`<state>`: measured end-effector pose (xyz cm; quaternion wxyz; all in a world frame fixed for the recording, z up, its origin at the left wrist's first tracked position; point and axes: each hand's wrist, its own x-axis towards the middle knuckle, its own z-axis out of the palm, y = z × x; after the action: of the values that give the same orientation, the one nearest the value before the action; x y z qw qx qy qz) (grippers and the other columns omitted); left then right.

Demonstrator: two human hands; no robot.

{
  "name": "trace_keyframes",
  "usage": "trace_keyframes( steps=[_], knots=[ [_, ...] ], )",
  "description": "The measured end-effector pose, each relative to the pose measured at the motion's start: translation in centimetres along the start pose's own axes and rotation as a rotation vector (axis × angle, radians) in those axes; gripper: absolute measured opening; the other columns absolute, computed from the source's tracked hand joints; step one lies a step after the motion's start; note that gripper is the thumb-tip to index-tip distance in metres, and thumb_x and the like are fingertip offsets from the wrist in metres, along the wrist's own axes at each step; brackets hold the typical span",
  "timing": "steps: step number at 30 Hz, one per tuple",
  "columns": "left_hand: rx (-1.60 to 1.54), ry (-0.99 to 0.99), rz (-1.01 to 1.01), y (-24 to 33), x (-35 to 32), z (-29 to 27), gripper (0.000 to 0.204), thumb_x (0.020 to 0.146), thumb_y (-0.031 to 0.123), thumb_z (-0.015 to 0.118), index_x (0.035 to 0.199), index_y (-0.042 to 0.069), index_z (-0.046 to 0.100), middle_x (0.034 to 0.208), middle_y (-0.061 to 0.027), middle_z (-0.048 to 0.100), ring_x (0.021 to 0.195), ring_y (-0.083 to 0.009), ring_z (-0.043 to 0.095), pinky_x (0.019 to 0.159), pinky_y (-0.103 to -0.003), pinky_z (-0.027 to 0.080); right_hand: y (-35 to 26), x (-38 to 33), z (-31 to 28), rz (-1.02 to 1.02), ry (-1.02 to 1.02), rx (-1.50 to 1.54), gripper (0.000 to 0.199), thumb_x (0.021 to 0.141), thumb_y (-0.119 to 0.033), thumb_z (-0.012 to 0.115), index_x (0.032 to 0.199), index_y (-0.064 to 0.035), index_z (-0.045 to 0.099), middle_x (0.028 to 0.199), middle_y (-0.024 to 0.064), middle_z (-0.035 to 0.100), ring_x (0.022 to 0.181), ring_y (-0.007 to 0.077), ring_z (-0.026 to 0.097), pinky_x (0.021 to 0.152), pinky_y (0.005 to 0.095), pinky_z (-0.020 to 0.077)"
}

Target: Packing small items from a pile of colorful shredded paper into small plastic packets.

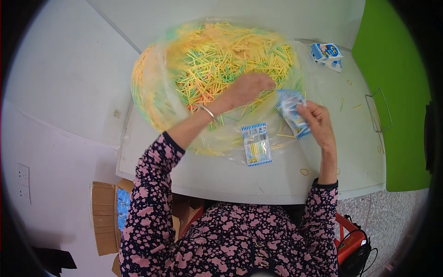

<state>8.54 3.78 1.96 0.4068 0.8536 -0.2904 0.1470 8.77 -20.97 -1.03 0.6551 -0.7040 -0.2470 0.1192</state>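
A large clear plastic bag (161, 87) lies spread wide on the table, filled with thin yellow, green and orange sticks (207, 74). Over its right part is my left hand (251, 87), slightly blurred, fingers drawn together beside the upper end of a blue-and-white plastic packet (288, 104). Whatever those fingertips hold is hidden. Gripping that packet from its right side is my right hand (318, 122), thumb on top. Another packet (256, 145), with a clear window showing sticks inside, rests on the bag's front edge.
Blue-and-white packets (327, 53) lie at the table's far right. Rubber bands (304, 171) and a few loose sticks (357, 107) are scattered on the white table (230, 184). A green panel (401, 138) with a wire handle borders the right. An open cardboard box (105, 217) stands below left.
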Motion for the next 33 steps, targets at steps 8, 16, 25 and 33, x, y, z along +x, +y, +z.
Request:
trace_keyframes(
  steps=[8, 16, 25, 33],
  knots=[
    [0.842, -0.170, 0.108, -1.8, -5.6, -9.4, 0.034, 0.078, 0.039, 0.064, 0.081, 0.005, 0.061, 0.081, -0.0102, 0.061, 0.076, -0.0290, 0.056, 0.072, -0.037, 0.043, -1.1, -0.3, -0.4, -0.024, 0.135, -0.007, 0.024, 0.091, -0.021, 0.053, 0.075, -0.0030, 0.058, 0.066, -0.0086, 0.048, 0.059, -0.0004, 0.034, 0.051, 0.0176, 0.0271],
    [1.182, -0.085, -0.231, 1.0, -12.6, -4.7, 0.060, 0.071, 0.059, 0.060, 0.056, 0.002, 0.057, 0.053, -0.0115, 0.050, 0.060, -0.0255, 0.045, 0.065, -0.038, 0.033, -1.3, 0.0, 1.1, -0.040, 0.106, -0.023, 0.024, 0.090, -0.020, 0.055, 0.077, -0.0008, 0.060, 0.062, -0.0071, 0.048, 0.055, -0.0003, 0.035, 0.048, 0.0180, 0.0276],
    [1.201, -0.184, -0.481, 0.3, -13.0, -3.6, 0.052, 0.075, 0.053, 0.058, 0.061, 0.002, 0.062, 0.061, -0.0133, 0.056, 0.066, -0.0271, 0.048, 0.074, -0.043, 0.027, -1.9, -0.1, 1.7, -0.024, 0.102, 0.005, 0.024, 0.090, -0.021, 0.055, 0.081, 0.0003, 0.062, 0.062, -0.0057, 0.051, 0.054, -0.0007, 0.038, 0.047, 0.0180, 0.0298],
    [1.119, -0.113, -0.511, -0.4, -12.6, -2.6, 0.022, 0.068, 0.027, 0.059, 0.065, 0.005, 0.058, 0.062, -0.0116, 0.056, 0.067, -0.0285, 0.053, 0.064, -0.042, 0.032, -1.3, 0.0, 1.8, -0.024, 0.098, 0.005, 0.026, 0.090, -0.021, 0.056, 0.072, -0.0022, 0.057, 0.060, -0.0065, 0.047, 0.054, -0.0006, 0.035, 0.046, 0.0192, 0.0274]
  ],
)
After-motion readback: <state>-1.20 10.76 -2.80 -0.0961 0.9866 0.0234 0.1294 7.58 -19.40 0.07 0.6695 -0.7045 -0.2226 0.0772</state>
